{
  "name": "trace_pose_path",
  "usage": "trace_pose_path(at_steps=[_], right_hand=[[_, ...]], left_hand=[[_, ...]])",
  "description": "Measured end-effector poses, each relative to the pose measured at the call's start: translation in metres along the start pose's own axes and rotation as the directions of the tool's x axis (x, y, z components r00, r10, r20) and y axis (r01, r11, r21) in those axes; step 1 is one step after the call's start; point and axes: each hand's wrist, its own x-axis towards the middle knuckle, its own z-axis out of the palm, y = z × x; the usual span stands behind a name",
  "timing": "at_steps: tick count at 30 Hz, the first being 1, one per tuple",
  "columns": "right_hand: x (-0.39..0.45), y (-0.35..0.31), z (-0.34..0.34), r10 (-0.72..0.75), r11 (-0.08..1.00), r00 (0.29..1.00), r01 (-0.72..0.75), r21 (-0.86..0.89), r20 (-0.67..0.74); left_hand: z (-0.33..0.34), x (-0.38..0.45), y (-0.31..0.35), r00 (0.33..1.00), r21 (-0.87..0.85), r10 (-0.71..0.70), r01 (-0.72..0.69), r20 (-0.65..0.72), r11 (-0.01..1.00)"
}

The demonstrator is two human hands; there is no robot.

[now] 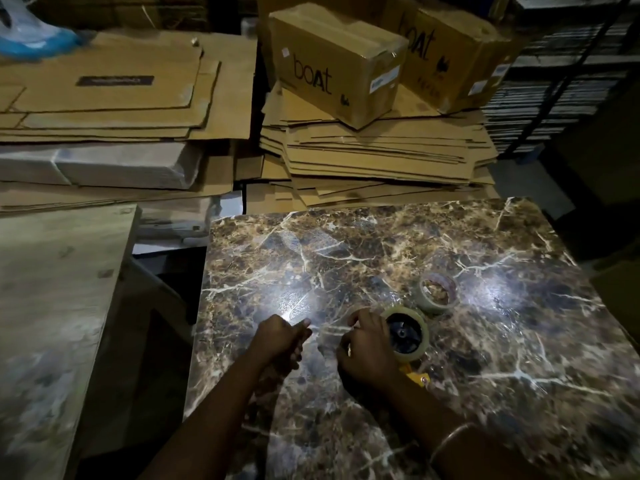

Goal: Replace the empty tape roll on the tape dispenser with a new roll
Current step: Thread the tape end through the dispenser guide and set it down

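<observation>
While the new tape roll (408, 336) sits on the black hub of the tape dispenser (414, 372) near the middle of the marble tabletop (502, 358), toward its near edge, the job looks close to done, with only the free end of tape left to thread. The right hand (367, 355) rests against the roll's left side, fingers curled at its rim; whether its grip actually closes on the roll or on a tape end I cannot tell. The left hand (280, 341) lies just beside it, fingers curled with the thumb out, apparently pinching something thin, likely clear tape, though that is too faint to confirm. The empty roll (438, 294) stands just behind the dispenser. The roll should be light and stiff, best held by its outer rim; the loose film is sticky and flimsy, so take it by the very end.
</observation>
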Motion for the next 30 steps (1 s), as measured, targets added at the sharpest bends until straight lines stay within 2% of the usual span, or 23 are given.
trace_pose_path(at_steps=[2,4,7,10,13,18,20,24,27,30], right_hand=[[0.000,-0.001,-0.001,0.001,1.000,1.000,-0.001,-0.003,0.011],[-0.001,-0.002,-0.002,0.011,1.000,1.000,-0.011,-0.009,0.014],[-0.005,-0.003,-0.003,0.030,0.999,1.000,-0.030,-0.025,-0.004],[-0.005,-0.004,-0.005,0.037,0.998,0.999,-0.037,-0.049,-0.008],[-0.006,-0.007,-0.005,0.052,0.997,0.999,-0.051,-0.066,0.005],[-0.002,-0.004,-0.004,0.022,0.996,1.000,-0.021,-0.087,0.011],[0.000,-0.001,-0.004,0.001,0.996,0.999,0.003,-0.092,0.036],[0.002,0.001,-0.002,-0.019,0.996,0.998,0.024,-0.083,0.054],[0.002,0.004,0.001,-0.033,0.996,0.998,0.037,-0.083,0.047],[0.003,0.005,0.002,-0.042,0.996,0.998,0.045,-0.075,0.044]], left_hand=[[0.016,-0.001,-0.006,0.955,-0.123,-0.241,0.263,0.172,0.957],[0.028,-0.002,-0.001,0.883,-0.197,-0.333,0.410,0.331,0.891],[0.030,-0.007,0.017,0.812,-0.256,-0.374,0.517,0.449,0.817],[0.027,-0.010,0.029,0.772,-0.149,-0.378,0.513,0.511,0.845],[0.027,-0.010,0.037,0.746,0.001,-0.454,0.519,0.487,0.855],[0.031,-0.010,0.029,0.725,0.138,-0.534,0.532,0.436,0.835],[0.033,-0.016,0.023,0.737,0.104,-0.532,0.543,0.416,0.833],[0.028,-0.020,0.022,0.805,-0.111,-0.491,0.551,0.332,0.827],[0.023,-0.016,0.028,0.827,-0.120,-0.487,0.534,0.282,0.837],[0.023,-0.021,0.039,0.813,-0.125,-0.518,0.562,0.267,0.817]])
